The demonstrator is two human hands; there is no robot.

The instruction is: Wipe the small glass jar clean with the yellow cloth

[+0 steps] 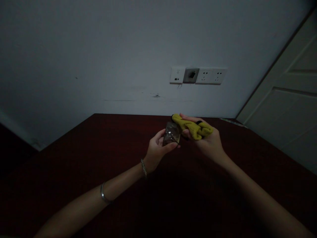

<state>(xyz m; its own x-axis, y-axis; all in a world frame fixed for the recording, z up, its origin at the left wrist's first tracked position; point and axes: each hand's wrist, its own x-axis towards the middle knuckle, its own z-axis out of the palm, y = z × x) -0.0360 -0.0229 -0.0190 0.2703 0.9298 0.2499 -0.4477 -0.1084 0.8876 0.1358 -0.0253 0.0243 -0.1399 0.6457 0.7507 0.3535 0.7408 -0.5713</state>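
My left hand [157, 148] is closed around a small clear glass [171, 134], held tilted above the dark red table [99, 148]. My right hand [208, 138] grips a bunched yellow cloth [193, 128], and the cloth's end presses against the glass's upper rim. A dark ring sits on one finger of the right hand. Bracelets circle my left wrist and forearm. Both hands meet over the middle of the table, toward its far side.
A grey wall stands behind the table, carrying a row of wall sockets [198, 75]. A white door [292, 99] is at the right. The room is dim. A thin flat strip [232, 122] lies at the table's far right edge.
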